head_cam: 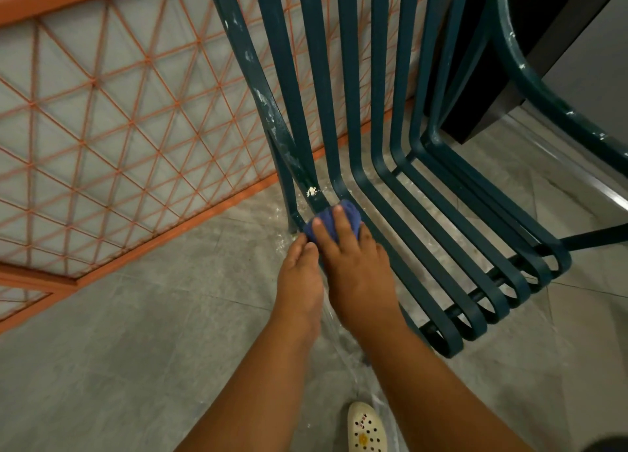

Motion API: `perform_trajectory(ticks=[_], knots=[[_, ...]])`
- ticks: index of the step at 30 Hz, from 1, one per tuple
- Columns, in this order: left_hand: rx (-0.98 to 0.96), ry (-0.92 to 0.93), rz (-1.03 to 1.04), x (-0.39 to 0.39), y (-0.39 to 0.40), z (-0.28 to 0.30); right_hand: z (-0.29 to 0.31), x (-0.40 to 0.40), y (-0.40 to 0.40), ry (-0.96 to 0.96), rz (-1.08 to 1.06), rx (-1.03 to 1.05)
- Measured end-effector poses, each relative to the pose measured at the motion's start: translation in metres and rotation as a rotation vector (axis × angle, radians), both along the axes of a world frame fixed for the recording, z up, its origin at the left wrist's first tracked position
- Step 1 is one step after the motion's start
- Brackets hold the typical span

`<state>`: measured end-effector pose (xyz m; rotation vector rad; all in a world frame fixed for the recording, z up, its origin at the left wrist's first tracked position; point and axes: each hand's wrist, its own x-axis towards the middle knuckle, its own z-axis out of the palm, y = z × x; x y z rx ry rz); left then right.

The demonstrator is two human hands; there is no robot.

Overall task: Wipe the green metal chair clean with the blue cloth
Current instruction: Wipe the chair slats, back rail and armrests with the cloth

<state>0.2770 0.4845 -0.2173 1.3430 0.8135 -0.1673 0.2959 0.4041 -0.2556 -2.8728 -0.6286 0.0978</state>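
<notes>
Beside the orange lattice railing (102, 118), the left hand (299, 275) reaches to the left edge of the blue cloth (334, 222), its grip hidden behind the knuckles so I cannot tell whether it pinches the fabric. The right hand (353, 258) presses the bunched cloth with spread fingers onto the green metal chair (424, 193) where seat meets back. White splatter remains on the left frame just above the cloth (and up the right armrest), so most wiping seems left.
</notes>
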Motion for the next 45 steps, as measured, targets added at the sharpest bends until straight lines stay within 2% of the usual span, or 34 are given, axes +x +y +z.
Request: perform_trajectory(ticks=[3,7,9,13,17,20,25,29,32,35,37,40,45], knots=[[0.006,0.049,0.033,0.002,0.001,0.001,-0.009,-0.013,-0.009,-0.008,-0.027,-0.053],[0.048,0.057,0.042,0.007,0.004,0.002,-0.001,0.017,-0.005,0.137,-0.281,0.154],[0.04,0.051,0.037,0.009,0.004,0.005,0.0,0.016,-0.009,0.094,-0.201,0.161],[0.004,0.017,0.03,0.014,0.004,0.01,-0.005,-0.016,-0.028,0.002,-0.006,-0.009],[-0.008,0.038,0.069,0.017,0.003,0.011,-0.001,-0.01,-0.023,-0.026,-0.029,-0.049],[0.001,0.04,0.107,0.016,0.002,0.011,0.007,0.013,-0.001,0.067,-0.013,0.019],[-0.002,0.064,0.141,0.018,0.005,0.011,0.007,0.006,-0.006,0.06,0.073,-0.062],[0.019,0.076,0.144,0.02,0.008,0.004,0.005,-0.001,-0.025,0.11,-0.009,0.107],[0.029,0.078,0.135,0.02,0.004,0.003,0.021,0.03,-0.027,0.512,-0.288,0.462],[0.044,0.067,0.092,0.022,-0.002,0.005,0.023,0.064,-0.027,1.093,-0.684,0.942],[0.038,0.059,0.079,0.023,-0.005,0.006,0.016,0.074,-0.027,1.321,-0.842,1.044],[0.09,0.027,0.079,0.026,-0.007,0.007,0.012,0.091,-0.017,1.358,-0.856,1.062],[0.15,0.045,0.133,0.026,-0.001,0.004,0.008,0.102,-0.006,1.353,-0.834,1.252]])
